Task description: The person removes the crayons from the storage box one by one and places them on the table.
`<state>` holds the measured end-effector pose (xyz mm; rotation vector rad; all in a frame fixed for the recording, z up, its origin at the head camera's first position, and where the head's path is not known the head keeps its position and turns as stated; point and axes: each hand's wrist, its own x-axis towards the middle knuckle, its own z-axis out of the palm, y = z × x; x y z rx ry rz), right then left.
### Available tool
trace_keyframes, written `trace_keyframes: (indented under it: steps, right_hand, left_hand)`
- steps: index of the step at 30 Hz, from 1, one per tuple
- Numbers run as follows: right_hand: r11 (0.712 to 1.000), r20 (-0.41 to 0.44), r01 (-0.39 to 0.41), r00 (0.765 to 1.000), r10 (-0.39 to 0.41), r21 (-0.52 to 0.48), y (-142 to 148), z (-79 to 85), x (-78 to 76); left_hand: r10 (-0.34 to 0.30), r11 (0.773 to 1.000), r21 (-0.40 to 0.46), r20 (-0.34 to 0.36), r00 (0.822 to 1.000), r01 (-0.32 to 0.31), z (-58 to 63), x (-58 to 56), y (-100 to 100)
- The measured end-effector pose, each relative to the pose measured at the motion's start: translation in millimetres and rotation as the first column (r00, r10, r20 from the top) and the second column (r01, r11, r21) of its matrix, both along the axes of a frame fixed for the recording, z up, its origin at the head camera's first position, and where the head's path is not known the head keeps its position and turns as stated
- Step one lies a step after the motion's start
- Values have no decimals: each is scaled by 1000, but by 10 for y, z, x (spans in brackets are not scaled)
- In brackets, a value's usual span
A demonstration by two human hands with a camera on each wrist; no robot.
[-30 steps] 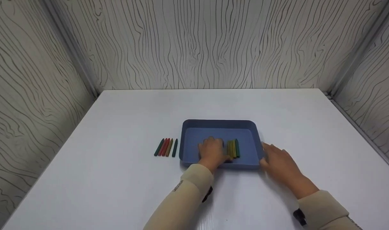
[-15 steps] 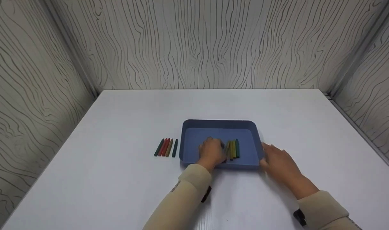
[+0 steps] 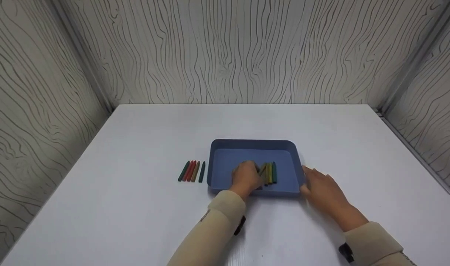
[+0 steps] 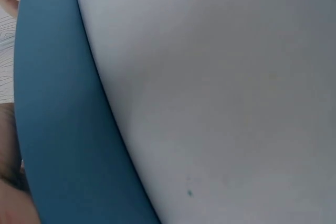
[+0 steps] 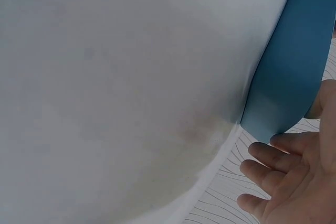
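Partway along, by the look of it: five loose crayons out on the surface, lined up to the left of the left hand's fingers and beyond the wall of the blue tray; inside, a short row of crayons, just right of those same fingers. Not quite tidy in there, judging by one slanted crayon, leaning out of line right beside the left fingertips, seemingly yet to be settled. Bent low over the tray floor with the left fingers, tips hidden, so impossible to tell whether pinching a crayon or only resting alongside! And over on the right hand, fingers relaxed and slightly parted, gripping no crayon, just touching the tray at the near right corner.
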<state>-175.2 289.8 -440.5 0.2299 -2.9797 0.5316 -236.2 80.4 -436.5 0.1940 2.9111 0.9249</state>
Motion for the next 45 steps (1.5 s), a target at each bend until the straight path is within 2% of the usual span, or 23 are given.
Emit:
trace_keyframes:
  steps: [5, 11, 20, 26, 32, 38, 45]
  right_hand:
    - [1000, -1, -1, 1000, 1, -8, -5, -1, 18]
    - [1000, -9, -4, 1000, 4, 5, -5, -13, 16]
    - [1000, -7, -1, 1000, 1, 12, 16, -30, 7]
    - [1000, -6, -3, 1000, 3, 9, 30, -46, -11]
    - [1000, 2, -3, 1000, 3, -4, 31, -35, -12]
    - [1000, 0, 3, 1000, -3, 1, 25, -17, -10]
    - [1000, 5, 10, 1000, -10, 9, 9, -8, -19]
  left_hand:
    - [11, 1000, 29, -9, 1000, -11, -10, -12, -54]
    - [30, 994, 101, 21, 999, -32, 34, -46, -142]
    - [-7, 984, 180, -52, 999, 16, 190, -83, -423]
    - [-10, 982, 186, -109, 994, 31, 256, -70, -682]
    - [41, 977, 211, -122, 992, -14, 284, -84, -984]
    - [104, 962, 261, -86, 991, -79, 307, -101, -1309]
    - [170, 943, 301, -56, 984, -145, 259, -104, -1640]
